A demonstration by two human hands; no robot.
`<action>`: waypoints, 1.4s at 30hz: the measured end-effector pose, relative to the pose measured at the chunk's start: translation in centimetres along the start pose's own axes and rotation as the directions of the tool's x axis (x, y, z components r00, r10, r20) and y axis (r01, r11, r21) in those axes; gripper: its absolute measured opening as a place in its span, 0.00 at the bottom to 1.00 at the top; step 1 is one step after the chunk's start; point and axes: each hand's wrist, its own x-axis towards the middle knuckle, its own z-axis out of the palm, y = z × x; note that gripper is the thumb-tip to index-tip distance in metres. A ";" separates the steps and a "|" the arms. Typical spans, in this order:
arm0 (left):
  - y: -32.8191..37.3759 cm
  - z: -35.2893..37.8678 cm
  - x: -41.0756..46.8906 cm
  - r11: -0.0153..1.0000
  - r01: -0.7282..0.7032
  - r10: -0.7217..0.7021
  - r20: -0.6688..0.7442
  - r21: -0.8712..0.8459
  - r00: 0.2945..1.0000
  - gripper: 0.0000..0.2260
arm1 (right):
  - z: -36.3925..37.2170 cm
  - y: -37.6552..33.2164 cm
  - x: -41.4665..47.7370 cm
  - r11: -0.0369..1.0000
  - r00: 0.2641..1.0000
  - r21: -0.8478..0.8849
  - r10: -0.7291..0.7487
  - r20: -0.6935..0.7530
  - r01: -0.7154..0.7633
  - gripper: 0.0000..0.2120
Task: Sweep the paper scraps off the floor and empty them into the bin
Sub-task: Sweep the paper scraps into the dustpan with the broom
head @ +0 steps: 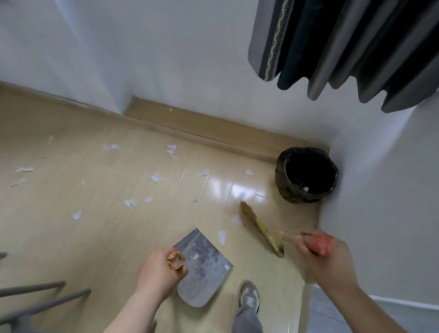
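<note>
Curtain [362,17] in dark and grey folds hanging high above the bin [284,184]. Grey chair frames [14,290] far left of the bin, on the pale wooden floor [78,235]. Two grey trainers [248,297] below and left of the bin. Bin black-lined, tucked into the wall corner, one white fleck inside. Paper scraps [155,177], white and torn, strewn left of the bin, a few just beside the broom [262,230]. Left hand [158,277] clenched round the orange-capped handle of a grey dustpan [205,274] left of the bin, specks on its blade. Right hand [321,254] wrapped round the broom's red grip, bristles down just beside the bin.
</note>
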 end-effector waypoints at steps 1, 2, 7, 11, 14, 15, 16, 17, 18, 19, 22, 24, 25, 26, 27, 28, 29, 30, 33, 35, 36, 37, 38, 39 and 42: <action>0.6 0.1 0.5 1.000 0.008 -0.008 0.000 0.006 1.000 0.05 | 0.2 -0.2 0.8 1.000 1.000 0.012 0.019 0.020 -0.019 0.21; 1.0 0.2 1.1 1.000 0.017 -0.017 -0.002 0.005 1.000 0.05 | 0.5 -0.1 1.5 0.999 0.998 0.034 0.023 0.052 -0.025 0.21; 2.2 0.1 2.7 0.998 0.062 -0.062 0.015 -0.015 0.998 0.05 | 1.0 -1.0 3.0 0.996 0.957 0.083 -0.062 0.282 0.040 0.13; 3.0 0.1 3.5 0.996 0.087 -0.086 0.021 -0.033 0.996 0.06 | -0.8 -1.1 5.0 0.988 0.924 0.071 -0.152 0.352 0.135 0.11; 3.5 0.6 3.4 0.996 0.082 -0.081 0.029 -0.020 0.996 0.05 | -2.2 -1.0 6.0 0.986 0.931 0.160 -0.109 0.349 0.056 0.13; 3.7 0.9 3.3 0.996 0.080 -0.079 0.028 -0.028 0.997 0.05 | -2.5 -0.9 6.2 0.979 0.936 0.206 -0.084 0.341 0.013 0.16; 3.9 1.1 3.1 0.996 0.081 -0.080 0.027 -0.037 0.996 0.05 | -2.8 -0.9 6.2 0.970 0.941 0.240 -0.059 0.334 -0.024 0.19; 4.1 1.2 2.9 0.995 0.085 -0.084 0.026 -0.044 0.996 0.05 | -3.1 -1.1 6.0 0.965 0.944 0.259 -0.051 0.326 -0.037 0.19; 4.2 1.2 2.7 0.994 0.092 -0.091 0.023 -0.054 0.996 0.05 | -3.5 -1.4 5.8 0.963 0.946 0.268 -0.066 0.318 -0.023 0.17; 4.3 1.0 2.5 0.993 0.101 -0.100 0.018 -0.069 0.995 0.06 | -3.9 -1.9 5.5 0.961 0.942 0.276 -0.096 0.321 0.003 0.15; 4.3 -0.5 2.0 0.987 0.111 -0.113 -0.008 -0.119 0.994 0.07 | -4.9 -3.0 5.6 0.972 0.934 0.225 -0.145 0.326 0.073 0.20; 4.2 -1.8 1.8 0.986 0.100 -0.105 -0.028 -0.134 0.994 0.06 | -4.9 -3.1 6.5 0.982 0.939 0.148 -0.155 0.307 0.113 0.21; 4.3 -2.5 1.6 0.986 0.093 -0.100 -0.044 -0.137 0.994 0.06 | -4.9 -3.3 7.0 0.985 0.940 0.106 -0.165 0.298 0.139 0.20; 4.5 -2.9 1.3 0.986 0.087 -0.097 -0.061 -0.144 0.993 0.06 | -4.9 -3.5 7.5 0.985 0.941 0.076 -0.169 0.294 0.153 0.20; 4.6 -3.2 1.1 0.984 0.086 -0.098 -0.071 -0.154 0.993 0.06 | -5.0 -3.6 7.9 0.986 0.944 0.059 -0.164 0.285 0.154 0.19; 4.9 -3.5 0.8 0.982 0.085 -0.100 -0.081 -0.167 0.992 0.06 | -5.0 -3.7 8.3 0.987 0.950 0.049 -0.163 0.267 0.155 0.19; 5.2 -3.8 0.6 0.981 0.085 -0.101 -0.083 -0.175 0.991 0.06 | -5.0 -3.9 8.6 0.987 0.955 0.036 -0.159 0.250 0.155 0.17; 5.4 -4.0 0.6 0.980 0.086 -0.101 -0.082 -0.179 0.991 0.06 | -4.9 -3.9 9.0 0.989 0.961 0.019 -0.147 0.233 0.146 0.16; 5.9 -4.8 0.8 0.977 0.072 -0.093 -0.096 -0.202 0.991 0.07 | -4.9 -3.9 9.7 0.997 0.971 0.055 -0.073 0.226 0.062 0.17; 6.1 -5.4 1.2 0.975 0.058 -0.081 -0.099 -0.213 0.992 0.07 | -5.1 -4.0 9.9 0.990 0.976 0.144 -0.022 0.217 -0.010 0.17; 6.2 -5.7 1.6 0.975 0.055 -0.077 -0.098 -0.214 0.992 0.07 | -5.2 -4.3 10.0 0.979 0.979 0.200 -0.012 0.202 -0.029 0.12; 6.5 -5.8 1.7 0.977 0.052 -0.073 -0.094 -0.207 0.993 0.07 | -5.5 -4.3 10.1 0.969 0.983 0.242 0.008 0.182 -0.052 0.06; 6.7 -5.9 1.9 0.978 0.051 -0.070 -0.091 -0.204 0.993 0.06 | -5.7 -4.4 10.3 0.961 0.987 0.268 0.018 0.161 -0.062 0.05; 6.7 -6.1 2.4 0.978 0.044 -0.063 -0.090 -0.204 0.994 0.06 | -5.8 -4.6 10.6 0.956 0.989 0.286 0.029 0.143 -0.070 0.07; 7.1 -6.6 4.0 0.980 0.022 -0.037 -0.072 -0.200 0.997 0.08 | -5.9 -5.9 11.2 0.950 0.995 0.302 0.055 0.084 -0.078 0.16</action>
